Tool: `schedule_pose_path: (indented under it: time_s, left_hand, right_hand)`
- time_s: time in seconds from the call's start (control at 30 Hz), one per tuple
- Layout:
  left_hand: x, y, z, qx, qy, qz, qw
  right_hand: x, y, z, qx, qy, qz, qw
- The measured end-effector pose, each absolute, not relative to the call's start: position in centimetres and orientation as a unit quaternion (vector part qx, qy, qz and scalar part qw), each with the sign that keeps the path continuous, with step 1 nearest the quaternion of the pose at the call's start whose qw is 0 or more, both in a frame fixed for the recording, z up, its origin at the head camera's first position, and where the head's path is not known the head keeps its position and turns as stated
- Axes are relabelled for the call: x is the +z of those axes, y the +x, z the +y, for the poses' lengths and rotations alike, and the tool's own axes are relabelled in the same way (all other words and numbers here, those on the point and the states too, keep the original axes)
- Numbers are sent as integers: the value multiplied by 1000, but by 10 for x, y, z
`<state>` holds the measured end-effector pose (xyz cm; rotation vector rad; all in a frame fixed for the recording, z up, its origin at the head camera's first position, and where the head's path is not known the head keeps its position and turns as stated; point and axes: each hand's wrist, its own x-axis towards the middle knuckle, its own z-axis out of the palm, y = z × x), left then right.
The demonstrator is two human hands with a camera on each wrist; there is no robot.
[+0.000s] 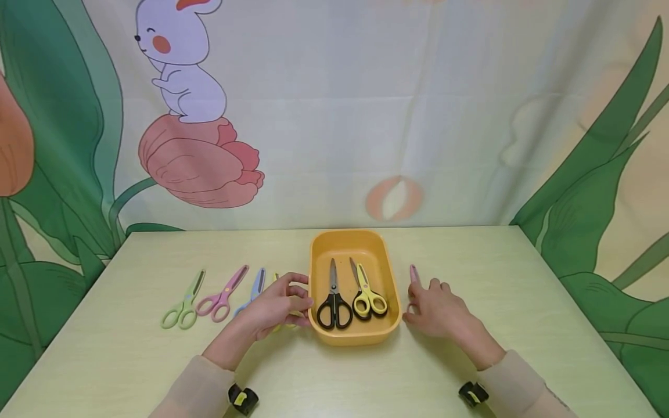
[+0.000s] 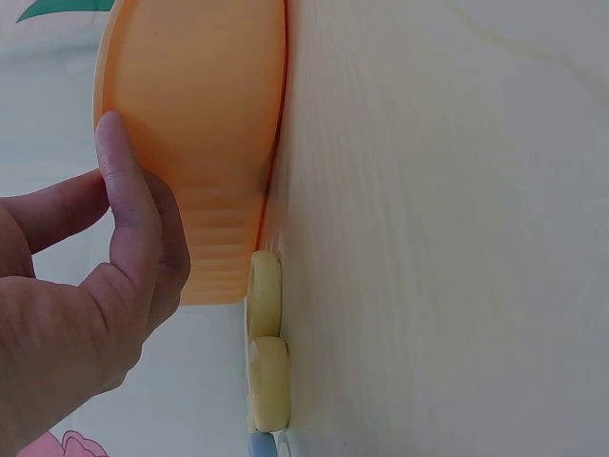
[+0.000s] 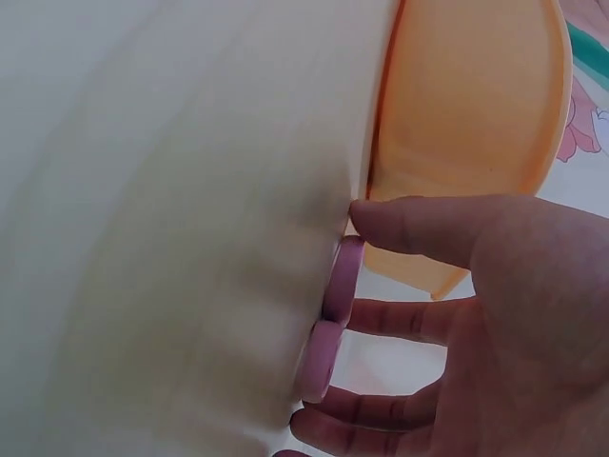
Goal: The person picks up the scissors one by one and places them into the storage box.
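Observation:
An orange-yellow plastic tray [image 1: 347, 338] stands on the table. Inside it lie black-handled scissors [image 1: 334, 313] and yellow-handled scissors [image 1: 370, 302], the yellow pair on top of another black-handled pair. My left hand [image 1: 277, 305] is at the tray's left side, fingers loosely bent and a fingertip touching the rim. Right of the tray, my right hand [image 1: 439, 310] holds pinkish-purple scissors [image 3: 343, 281] low at the table, thumb at one end of the handle loops and fingers along the far side. In the head view the hand hides most of that pair, with its tip showing.
Left of the tray lie green scissors [image 1: 183, 305], pink scissors [image 1: 223, 295], blue scissors [image 1: 258, 283] and yellow scissors [image 2: 266, 295], the last partly behind my left hand. A printed cloth [image 1: 324, 116] hangs along the table's back edge.

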<state>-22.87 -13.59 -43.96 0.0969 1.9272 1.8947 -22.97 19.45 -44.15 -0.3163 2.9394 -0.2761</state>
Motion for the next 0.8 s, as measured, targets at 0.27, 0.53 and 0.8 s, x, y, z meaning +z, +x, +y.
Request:
schedule_pose_path:
  time_s: [0.27, 0.53, 0.8]
  left_hand:
    - [-440, -229, -136, 686, 38, 694, 217]
    - [-440, -229, -136, 686, 38, 694, 216]
    - [-441, -229, -136, 687, 38, 693, 216]
  right_hand:
    - [-441, -229, 194, -87, -111, 987, 79]
    - [-441, -229, 193, -86, -112, 987, 75]
    - [-442, -230, 193, -103, -102, 986, 79]
